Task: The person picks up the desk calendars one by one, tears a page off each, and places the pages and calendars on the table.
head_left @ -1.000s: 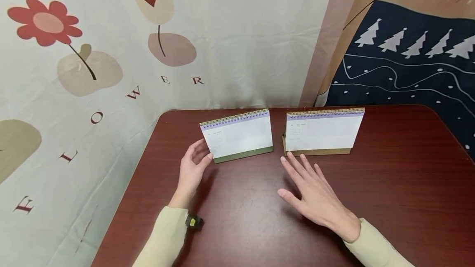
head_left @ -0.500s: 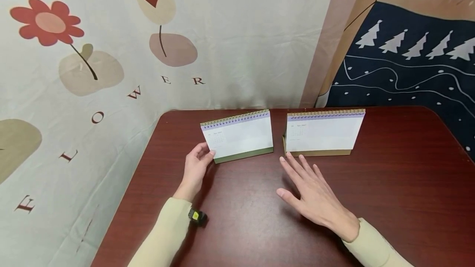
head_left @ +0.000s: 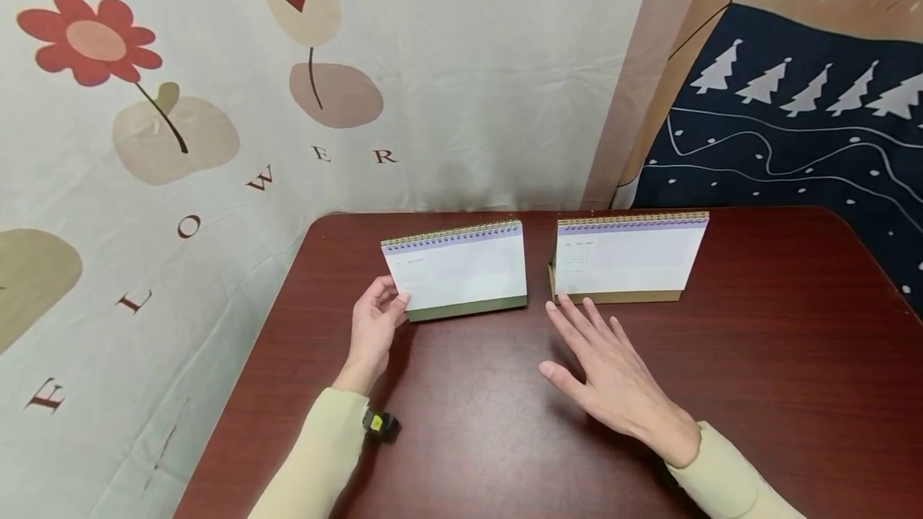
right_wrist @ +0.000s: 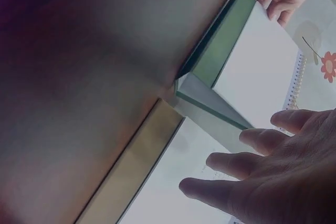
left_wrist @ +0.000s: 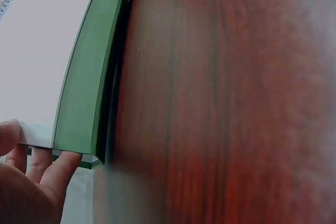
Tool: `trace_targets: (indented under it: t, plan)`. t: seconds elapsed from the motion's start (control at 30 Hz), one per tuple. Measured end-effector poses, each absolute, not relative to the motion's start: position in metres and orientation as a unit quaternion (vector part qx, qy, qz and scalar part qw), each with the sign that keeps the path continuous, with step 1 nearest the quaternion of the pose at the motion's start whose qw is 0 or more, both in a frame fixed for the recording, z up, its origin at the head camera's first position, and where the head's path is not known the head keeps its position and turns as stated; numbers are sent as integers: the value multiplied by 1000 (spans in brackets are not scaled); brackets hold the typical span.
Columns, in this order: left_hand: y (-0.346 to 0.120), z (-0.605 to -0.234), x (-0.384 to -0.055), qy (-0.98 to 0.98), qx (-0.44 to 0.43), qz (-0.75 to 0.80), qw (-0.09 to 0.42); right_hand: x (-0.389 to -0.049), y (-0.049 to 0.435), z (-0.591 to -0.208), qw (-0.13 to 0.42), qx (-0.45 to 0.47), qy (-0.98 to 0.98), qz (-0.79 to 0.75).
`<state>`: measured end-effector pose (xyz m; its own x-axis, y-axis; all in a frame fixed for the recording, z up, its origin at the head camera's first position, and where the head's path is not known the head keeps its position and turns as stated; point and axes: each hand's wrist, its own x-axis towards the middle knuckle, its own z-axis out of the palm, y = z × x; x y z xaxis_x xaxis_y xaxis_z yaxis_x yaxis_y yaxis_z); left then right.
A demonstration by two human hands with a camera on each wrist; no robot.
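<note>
My left hand [head_left: 375,332] pinches the lower left end of a green-based desk calendar [head_left: 457,271]. The thumb lies on its white page and the other fingers go behind and under the end, as the left wrist view shows at the green base [left_wrist: 81,77]. This calendar stands tent-like, its spiral binding on top, slightly angled. To its right stands a second desk calendar [head_left: 627,259] with a tan base [right_wrist: 131,161]. My right hand [head_left: 613,379] is spread flat, palm down, its fingertips right at that calendar's lower left front edge.
Both calendars stand near the back of a dark red wooden table [head_left: 461,439]. Behind it hangs a pale cloth [head_left: 469,62] printed with flowers, and a dark blue one [head_left: 793,142] with white trees at the right. A small black device [head_left: 380,424] sits at the left cuff.
The green calendar has shifted slightly left and nearer to me, turning to face more squarely forward, with my left hand holding its end. The right hand has stayed almost still.
</note>
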<state>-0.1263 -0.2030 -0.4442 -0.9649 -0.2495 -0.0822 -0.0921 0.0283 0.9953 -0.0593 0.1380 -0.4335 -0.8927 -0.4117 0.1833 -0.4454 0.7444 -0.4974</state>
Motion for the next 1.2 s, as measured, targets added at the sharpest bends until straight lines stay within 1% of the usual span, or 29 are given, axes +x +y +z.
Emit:
trace_targets:
  t: [0.27, 0.43, 0.63, 0.73, 0.83, 1.0, 1.2]
  plan:
    - [-208, -426, -110, -686, 104, -719, 53, -62, 136, -426, 38, 226, -920, 318]
    - [-211, -411, -97, -676, 85, -731, 47, -66, 133, -419, 69, 213, -902, 368]
    - [-211, -398, -85, -678, 70, -731, 36, -73, 128, -409, 126, 193, -876, 423]
    - [-209, -393, -81, -681, 57, -729, 26, -77, 125, -406, 145, 187, -858, 455]
    - [-208, -390, -78, -685, 47, -727, 18, -82, 123, -404, 137, 177, -839, 496]
    - [-207, -385, -76, -687, 38, -725, 11, -89, 119, -402, 100, 150, -811, 557]
    - [-209, -383, -76, -698, 31, -716, 3, -95, 115, -403, 84, 127, -813, 562]
